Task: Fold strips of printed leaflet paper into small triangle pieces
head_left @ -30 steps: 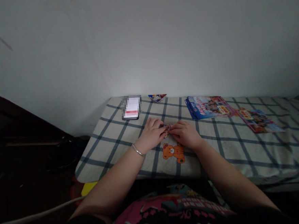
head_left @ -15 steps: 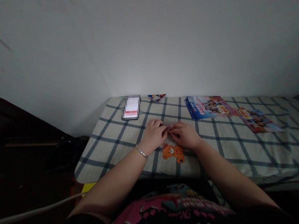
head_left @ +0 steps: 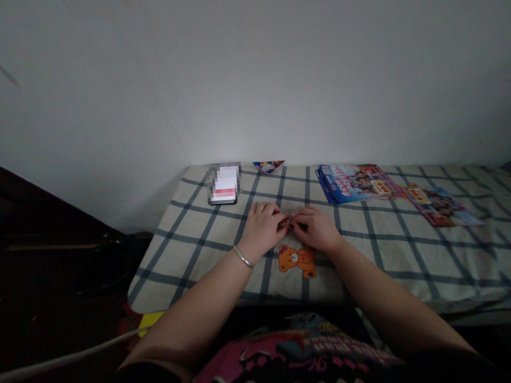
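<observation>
Between my two hands is a small piece of folded paper (head_left: 291,216) with a colourful print; most of it is hidden by my fingers. My left hand (head_left: 264,228), with a silver bangle on its wrist, pinches the paper's left end. At the right end, my right hand (head_left: 314,227) has its thumb and fingertips closed on it. Both hands rest low over the checked cloth (head_left: 215,241), just above a printed orange bear (head_left: 296,261).
A phone (head_left: 225,183) with a blurred screen lies at the back left. Beside it, against the wall, is a folded paper triangle (head_left: 269,167). Several printed leaflets (head_left: 351,182) are stacked at the right, with another leaflet (head_left: 442,203) further right. A pale cable (head_left: 74,359) crosses the lower left.
My fingers have shifted very slightly on the folded paper, which stays pinched between both hands. Everything else lies as before.
</observation>
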Demonstrator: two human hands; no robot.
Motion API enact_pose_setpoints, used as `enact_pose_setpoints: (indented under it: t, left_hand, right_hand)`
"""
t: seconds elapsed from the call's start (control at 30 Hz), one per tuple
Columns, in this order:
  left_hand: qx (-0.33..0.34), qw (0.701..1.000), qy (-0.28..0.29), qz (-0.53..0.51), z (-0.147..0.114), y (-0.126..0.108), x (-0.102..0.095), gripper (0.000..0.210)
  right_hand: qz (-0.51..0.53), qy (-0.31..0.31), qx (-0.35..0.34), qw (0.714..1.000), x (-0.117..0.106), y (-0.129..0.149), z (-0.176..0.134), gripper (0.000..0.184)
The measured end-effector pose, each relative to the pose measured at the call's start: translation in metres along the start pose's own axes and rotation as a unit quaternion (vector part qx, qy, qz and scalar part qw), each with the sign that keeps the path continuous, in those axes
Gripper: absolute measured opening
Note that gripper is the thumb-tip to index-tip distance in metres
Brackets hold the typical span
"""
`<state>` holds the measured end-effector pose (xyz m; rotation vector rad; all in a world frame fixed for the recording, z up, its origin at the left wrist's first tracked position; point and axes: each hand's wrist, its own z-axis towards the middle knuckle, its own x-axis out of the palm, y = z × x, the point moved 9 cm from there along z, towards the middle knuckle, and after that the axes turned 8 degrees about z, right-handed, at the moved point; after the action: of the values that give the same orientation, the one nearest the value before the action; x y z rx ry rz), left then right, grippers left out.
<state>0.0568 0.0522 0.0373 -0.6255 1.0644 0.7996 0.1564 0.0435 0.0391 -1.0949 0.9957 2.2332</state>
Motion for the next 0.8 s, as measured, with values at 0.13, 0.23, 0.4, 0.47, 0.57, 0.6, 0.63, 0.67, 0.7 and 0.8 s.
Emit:
enact_pose_setpoints:
  t: [0.13, 0.23, 0.4, 0.47, 0.57, 0.6, 0.63, 0.67, 0.7, 0.8]
  left_hand:
    - [0.003, 1.000, 0.018, -0.017, -0.001, 0.004, 0.001, 0.026]
    - [0.010, 0.999, 0.026, -0.025, -0.001, 0.006, 0.003, 0.028]
    - [0.040, 0.997, 0.045, -0.042, -0.003, 0.009, 0.010, 0.037]
    - [0.045, 0.996, 0.055, -0.044, -0.005, 0.011, 0.012, 0.040]
    - [0.048, 0.995, 0.070, -0.046, -0.006, 0.012, 0.015, 0.045]
    - [0.047, 0.995, 0.073, -0.047, -0.006, 0.012, 0.016, 0.046]
    - [0.046, 0.995, 0.075, -0.047, -0.007, 0.012, 0.016, 0.047]
    - [0.045, 0.995, 0.076, -0.048, -0.007, 0.011, 0.016, 0.047]
    - [0.043, 0.995, 0.076, -0.048, -0.007, 0.011, 0.016, 0.047]
    - [0.038, 0.995, 0.080, -0.045, -0.008, 0.010, 0.016, 0.047]
  right_hand:
    - [0.019, -0.013, 0.017, 1.000, -0.002, -0.006, 0.000, 0.015]
    - [0.026, -0.013, 0.023, 0.999, -0.002, -0.008, -0.001, 0.015]
    - [0.031, -0.012, 0.018, 0.999, -0.001, -0.010, -0.001, 0.015]
    - [0.037, -0.012, 0.012, 0.999, -0.001, -0.010, -0.001, 0.014]
    - [0.040, -0.011, 0.009, 0.999, 0.000, -0.011, -0.002, 0.014]
    - [0.039, -0.009, 0.007, 0.999, 0.000, -0.011, -0.002, 0.014]
    - [0.036, -0.007, 0.005, 0.999, 0.001, -0.011, -0.002, 0.014]
    - [0.033, -0.005, 0.003, 0.999, 0.001, -0.010, -0.002, 0.014]
    - [0.029, -0.004, 0.002, 1.000, 0.001, -0.010, -0.002, 0.014]
    - [0.020, 0.001, -0.001, 1.000, 0.001, -0.008, -0.002, 0.015]
